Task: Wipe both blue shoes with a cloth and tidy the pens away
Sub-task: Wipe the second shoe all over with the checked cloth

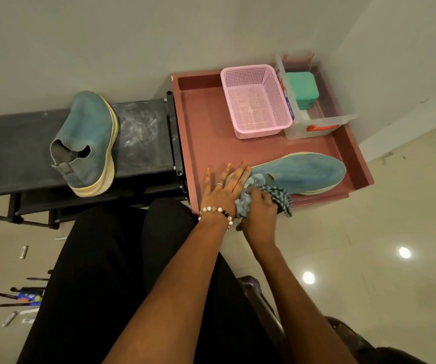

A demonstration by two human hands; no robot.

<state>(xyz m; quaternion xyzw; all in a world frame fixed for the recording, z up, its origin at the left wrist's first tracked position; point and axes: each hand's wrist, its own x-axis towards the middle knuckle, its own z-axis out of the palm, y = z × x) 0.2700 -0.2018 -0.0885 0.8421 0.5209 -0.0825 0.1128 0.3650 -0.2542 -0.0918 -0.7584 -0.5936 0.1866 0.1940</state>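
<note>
Left hand (220, 189) lies flat-fingered on the heel of the blue shoe (303, 173) in the red tray (206, 122), steadying it while right hand (260, 206) grips the cloth (277, 193) wiping its collar

The person's forearms are bare, with no sleeves reaching the wrists; the left hand (220, 190) carries a thin pale ring (219, 183) on one finger, and its nails are painted orange; round the left wrist sits a bead bracelet (218, 211), mostly white and clear pearly beads with two dark ones among them; the right hand (261, 208) wears nothing visible; the legs are covered by plain black trousers (101, 271).
</note>
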